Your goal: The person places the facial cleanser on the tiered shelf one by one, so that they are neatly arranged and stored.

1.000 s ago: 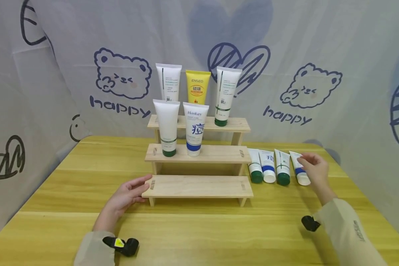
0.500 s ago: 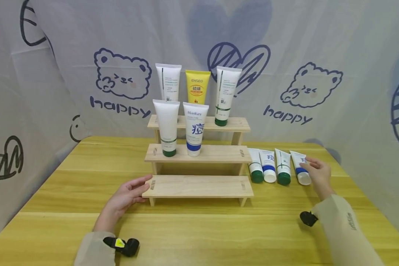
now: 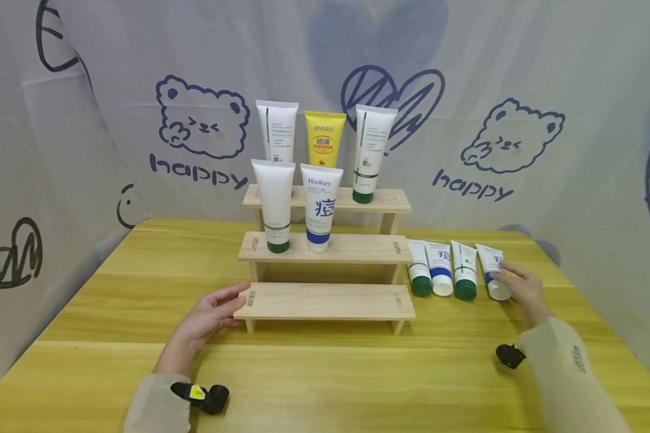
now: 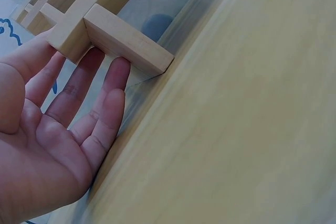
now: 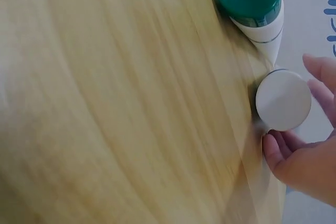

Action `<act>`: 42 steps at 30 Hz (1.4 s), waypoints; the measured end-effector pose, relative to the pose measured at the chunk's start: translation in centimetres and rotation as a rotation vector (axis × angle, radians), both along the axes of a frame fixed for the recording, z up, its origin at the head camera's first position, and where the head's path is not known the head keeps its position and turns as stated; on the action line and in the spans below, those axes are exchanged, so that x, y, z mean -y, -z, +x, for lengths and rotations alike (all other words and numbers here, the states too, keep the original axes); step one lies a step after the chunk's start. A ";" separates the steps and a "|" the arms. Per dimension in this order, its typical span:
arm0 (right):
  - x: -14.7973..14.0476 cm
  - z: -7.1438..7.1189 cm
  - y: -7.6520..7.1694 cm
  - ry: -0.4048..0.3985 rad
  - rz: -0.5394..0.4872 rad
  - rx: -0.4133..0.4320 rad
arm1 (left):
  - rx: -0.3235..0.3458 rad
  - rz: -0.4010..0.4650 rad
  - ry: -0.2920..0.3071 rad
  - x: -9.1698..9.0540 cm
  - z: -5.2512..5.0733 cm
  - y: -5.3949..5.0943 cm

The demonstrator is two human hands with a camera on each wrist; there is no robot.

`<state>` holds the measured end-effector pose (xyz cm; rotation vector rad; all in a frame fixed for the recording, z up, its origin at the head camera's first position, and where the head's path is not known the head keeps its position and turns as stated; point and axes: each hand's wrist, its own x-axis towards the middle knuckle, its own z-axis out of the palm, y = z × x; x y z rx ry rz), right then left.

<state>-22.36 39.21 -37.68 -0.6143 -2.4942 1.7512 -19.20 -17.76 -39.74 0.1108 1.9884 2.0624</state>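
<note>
In the head view my left hand holds the left end of the wooden stand's lowest step, thumb on top. The left wrist view has the fingers bent by the stand's leg. At the right my right hand is at the rightmost lying tube, white with a blue band. Seen from the right wrist, that tube's round white cap lies between the spread digits of the right hand; lower fingertips are beside the cap, upper ones stand off it.
Three more tubes lie in a row beside the stand, including a green-capped one. A white tube and a blue-banded tube stand on the middle step. The top step carries a yellow tube between two white ones. Behind hangs a printed cloth.
My right hand has shifted from the upper part of the rightmost tube toward its right side, with its fingers lower. The left hand keeps its place on the stand.
</note>
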 end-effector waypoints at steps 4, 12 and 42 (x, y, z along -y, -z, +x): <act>0.3 0.1 -0.1 -0.049 0.030 -0.003 | -0.006 -0.004 0.006 0.0 -0.1 0.0; 0.5 0.4 0.0 -0.010 0.090 -0.008 | -0.008 0.001 0.009 0.0 -0.1 -0.1; 2.2 0.2 -3.2 0.135 -0.731 0.046 | -0.020 0.004 0.006 0.0 0.0 0.0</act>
